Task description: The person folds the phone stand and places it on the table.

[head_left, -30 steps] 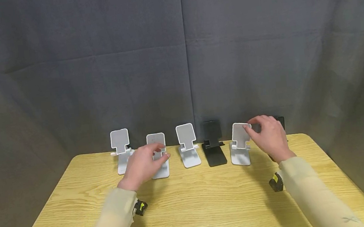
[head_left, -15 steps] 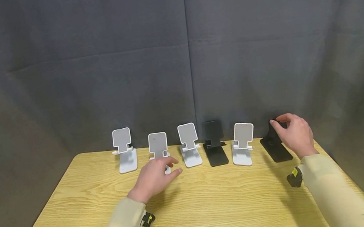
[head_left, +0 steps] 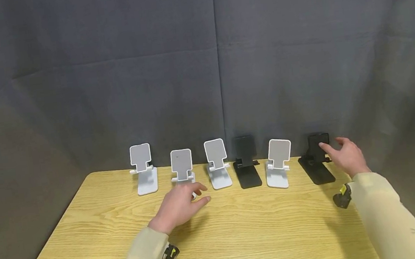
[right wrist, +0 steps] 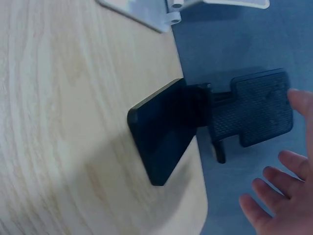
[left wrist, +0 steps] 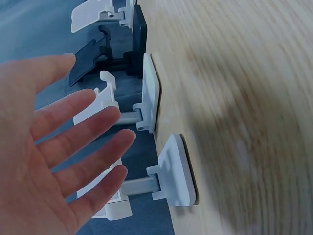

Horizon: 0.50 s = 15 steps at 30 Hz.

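Observation:
At the right end of the row stands a black folding phone stand (head_left: 317, 172), its textured plate (right wrist: 259, 107) tilted up above the flat base. My right hand (head_left: 348, 159) is beside it with fingers spread, the thumb tip right at the plate's edge. My left hand (head_left: 177, 205) hovers in front of a white phone stand (head_left: 182, 164), covering part of its base in the head view. In the left wrist view its fingers are straight and apart, with nothing held.
Along the back edge of the wooden table (head_left: 234, 233) are more raised phone stands: a white one (head_left: 147, 181) at far left, another white one (head_left: 219, 177), a black one (head_left: 248, 177) and a white one (head_left: 277, 177). A grey curtain (head_left: 201, 70) hangs close behind.
My right hand has moved right from the white stand to the end black stand, then eased off its plate, which now shows more fully. The left hand has shifted right and nearer me.

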{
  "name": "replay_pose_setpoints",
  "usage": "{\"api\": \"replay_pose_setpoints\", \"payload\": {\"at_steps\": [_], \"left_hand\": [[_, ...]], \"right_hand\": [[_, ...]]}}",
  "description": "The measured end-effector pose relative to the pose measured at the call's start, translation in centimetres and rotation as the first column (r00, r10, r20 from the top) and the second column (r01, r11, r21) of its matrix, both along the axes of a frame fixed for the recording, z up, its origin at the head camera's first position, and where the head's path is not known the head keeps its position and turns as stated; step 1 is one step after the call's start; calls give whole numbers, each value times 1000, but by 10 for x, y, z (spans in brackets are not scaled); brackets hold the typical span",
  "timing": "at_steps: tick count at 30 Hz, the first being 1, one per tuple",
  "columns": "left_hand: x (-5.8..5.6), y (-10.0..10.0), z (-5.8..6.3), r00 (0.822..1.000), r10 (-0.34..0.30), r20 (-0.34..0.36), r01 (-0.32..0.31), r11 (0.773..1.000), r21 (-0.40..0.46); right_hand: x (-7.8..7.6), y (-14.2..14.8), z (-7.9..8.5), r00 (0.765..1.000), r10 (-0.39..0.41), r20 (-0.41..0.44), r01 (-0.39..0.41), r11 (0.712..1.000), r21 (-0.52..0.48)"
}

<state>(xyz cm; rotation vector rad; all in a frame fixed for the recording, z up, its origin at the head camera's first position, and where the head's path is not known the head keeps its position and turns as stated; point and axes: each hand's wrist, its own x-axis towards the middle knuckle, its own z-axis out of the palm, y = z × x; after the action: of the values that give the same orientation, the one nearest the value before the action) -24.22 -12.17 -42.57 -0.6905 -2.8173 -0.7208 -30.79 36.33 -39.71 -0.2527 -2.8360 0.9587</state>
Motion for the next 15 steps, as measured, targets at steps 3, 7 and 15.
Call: {"api": "replay_pose_setpoints", "payload": {"at_steps": [3,7,15], "left_hand": [[1,0,-1,1000,-8,11,8,1000,4],[2,1,-2,1000,-6,12,6,1000,-2],[3,0,-3,1000,-18,23,18,1000,6]], "right_hand": [[-2,2,-4,998,13,68,-12,1000,-14],[-6,2,-9,992,4,130,2,999,-45],[-10,0,-18,986,46,163,-36,997,-64]]}}
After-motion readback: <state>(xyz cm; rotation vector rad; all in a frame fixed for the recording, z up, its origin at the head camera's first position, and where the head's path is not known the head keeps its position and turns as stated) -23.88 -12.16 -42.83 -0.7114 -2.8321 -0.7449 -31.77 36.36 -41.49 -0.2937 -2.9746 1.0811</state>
